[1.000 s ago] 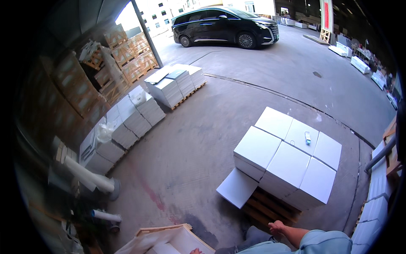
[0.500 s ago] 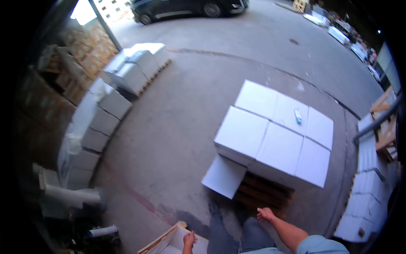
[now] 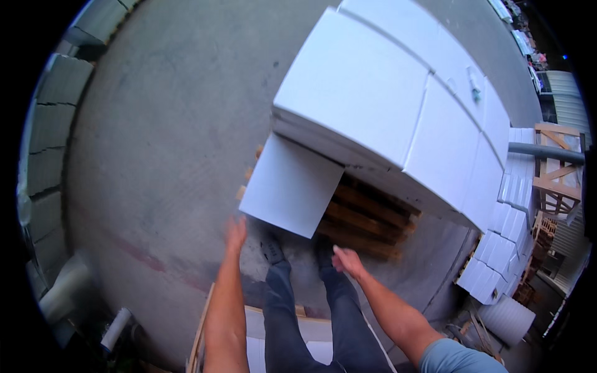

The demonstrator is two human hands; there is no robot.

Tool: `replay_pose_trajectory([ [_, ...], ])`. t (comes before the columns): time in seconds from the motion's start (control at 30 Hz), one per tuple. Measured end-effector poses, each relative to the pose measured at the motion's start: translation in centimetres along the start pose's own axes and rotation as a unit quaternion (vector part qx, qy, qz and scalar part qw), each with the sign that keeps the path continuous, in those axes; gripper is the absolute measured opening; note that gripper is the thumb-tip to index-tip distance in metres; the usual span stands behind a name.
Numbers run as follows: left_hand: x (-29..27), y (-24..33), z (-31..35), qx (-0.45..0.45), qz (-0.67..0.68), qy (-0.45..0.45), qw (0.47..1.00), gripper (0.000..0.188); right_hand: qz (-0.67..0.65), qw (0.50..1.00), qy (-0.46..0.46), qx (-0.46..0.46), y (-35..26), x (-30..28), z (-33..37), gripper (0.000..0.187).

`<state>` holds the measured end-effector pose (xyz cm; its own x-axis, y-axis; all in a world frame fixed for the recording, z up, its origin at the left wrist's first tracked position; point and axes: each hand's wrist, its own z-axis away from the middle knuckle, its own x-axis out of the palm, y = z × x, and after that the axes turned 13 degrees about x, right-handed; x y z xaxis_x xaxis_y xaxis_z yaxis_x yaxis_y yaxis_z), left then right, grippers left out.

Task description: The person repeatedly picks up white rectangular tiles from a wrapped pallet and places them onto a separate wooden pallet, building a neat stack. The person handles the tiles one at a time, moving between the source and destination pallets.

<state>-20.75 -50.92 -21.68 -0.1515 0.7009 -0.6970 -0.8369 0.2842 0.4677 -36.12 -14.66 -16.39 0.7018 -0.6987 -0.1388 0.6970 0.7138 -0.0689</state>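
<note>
Head view has us looking straight down past our own legs at a concrete floor (image 3: 161,143) and a wooden pallet (image 3: 367,221). Our left hand (image 3: 236,234) reaches forward with the fingers spread and nothing in its grip; it sits just below the near left corner of a single white box (image 3: 291,185) that lies low on the pallet's front edge, close to it, though we cannot tell whether skin meets cardboard (the hand is blurred). Our right hand (image 3: 347,261) is also empty, fingers loosely curled, hovering over the bare slats just right of that box and clear of it.

Behind the low box rises a stack of large white boxes (image 3: 398,105), several side by side, covering most of the pallet. A small pale marker-like thing (image 3: 474,87) lies on the top of the stack towards its far right.

Our dark shoes (image 3: 272,248) stand on the floor right at the pallet's edge, between the two arms. More white boxes (image 3: 497,255) are piled to the right, near a wooden frame (image 3: 556,165), and a row of greyish boxes (image 3: 46,143) runs along the left rim.
</note>
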Motion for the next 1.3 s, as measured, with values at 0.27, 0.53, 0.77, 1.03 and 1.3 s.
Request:
replay_pose_trajectory([
  [0.27, 8.1, 3.0, -10.7, 0.061, 0.023, 0.058, 0.996, 0.053, -0.083, 0.982, 0.132, -0.108, -7.1, 6.5, -17.2, 0.067],
  [0.53, 11.4, -0.1, -6.8, 0.066, -0.067, 0.148, 0.985, 0.049, -0.173, 0.967, 0.102, -0.16, -6.8, 7.4, -18.1, 0.068],
  [0.77, 14.8, -1.7, 0.9, -0.064, 0.133, -0.013, 0.989, 0.054, -0.004, 0.995, 0.034, -0.095, -6.7, -1.2, -18.3, 0.075],
  [1.03, 16.8, -3.7, -1.0, -0.045, 0.336, -0.011, 0.941, 0.066, 0.013, 0.99, 0.12, -0.078, -6.7, -1.1, -19.0, 0.082],
  [1.3, 10.2, 1.6, 7.7, -0.153, 0.223, -0.069, 0.96, 0.075, 0.129, 0.988, 0.08, -0.014, -7.8, -3.1, -5.6, 0.079],
])
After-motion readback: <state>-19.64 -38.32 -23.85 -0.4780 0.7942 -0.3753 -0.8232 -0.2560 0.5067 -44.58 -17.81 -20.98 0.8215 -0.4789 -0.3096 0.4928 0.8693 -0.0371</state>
